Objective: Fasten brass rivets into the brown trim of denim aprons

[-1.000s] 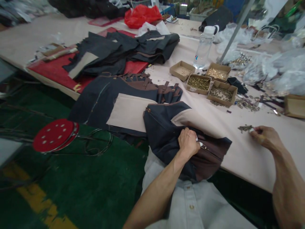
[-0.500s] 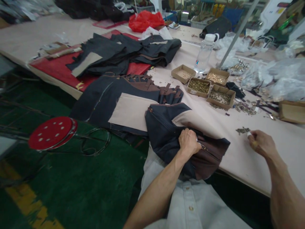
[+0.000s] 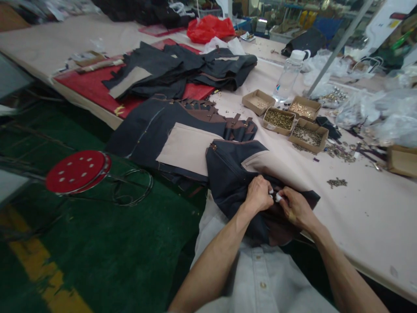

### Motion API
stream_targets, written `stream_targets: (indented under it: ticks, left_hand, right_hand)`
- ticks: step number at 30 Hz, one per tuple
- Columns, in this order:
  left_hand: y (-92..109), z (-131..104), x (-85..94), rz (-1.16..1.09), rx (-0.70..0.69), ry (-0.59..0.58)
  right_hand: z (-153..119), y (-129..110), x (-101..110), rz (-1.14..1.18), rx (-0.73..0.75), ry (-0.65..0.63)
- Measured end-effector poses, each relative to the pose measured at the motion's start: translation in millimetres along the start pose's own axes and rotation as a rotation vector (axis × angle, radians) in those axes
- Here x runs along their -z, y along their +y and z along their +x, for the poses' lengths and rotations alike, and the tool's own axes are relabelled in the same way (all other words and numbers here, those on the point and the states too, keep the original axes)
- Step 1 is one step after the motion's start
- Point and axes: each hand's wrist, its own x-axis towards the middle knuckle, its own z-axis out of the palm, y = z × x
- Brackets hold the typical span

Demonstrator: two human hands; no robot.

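Slantwise, the dark cloth [image 3: 228, 174] lies lengthwise toward frame lower right; the left hand [image 3: 259, 194] clamps it; the right hand [image 3: 295, 206] pinches together, contents hidden.

Site is a sewing or leather-goods workshop. Evidence: stacked cut fabric pieces [image 3: 189, 145] on the long surface [image 3: 368, 217] left of the left hand [image 3: 259, 194]; small boxes of metal fittings [image 3: 279, 121] beyond both hands; loose fittings [image 3: 337, 182] right of the right hand [image 3: 295, 206]; green painted floor [image 3: 130, 252] with yellow marking [image 3: 42, 261].
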Motion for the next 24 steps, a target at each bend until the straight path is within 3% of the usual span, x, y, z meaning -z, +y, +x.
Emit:
stream_targets:
  ticks: [10,24]
  left_hand:
    - [-3.1,-0.3,3.7,-0.125,0.061,0.078]
    - [-10.0,3.5,1.7,-0.194,0.039,0.128]
  right_hand:
    - [13.1,3.3,2.2,0.001,0.05,-0.151]
    - [30.6,-2.0,12.5,0.079,-0.063,-0.255]
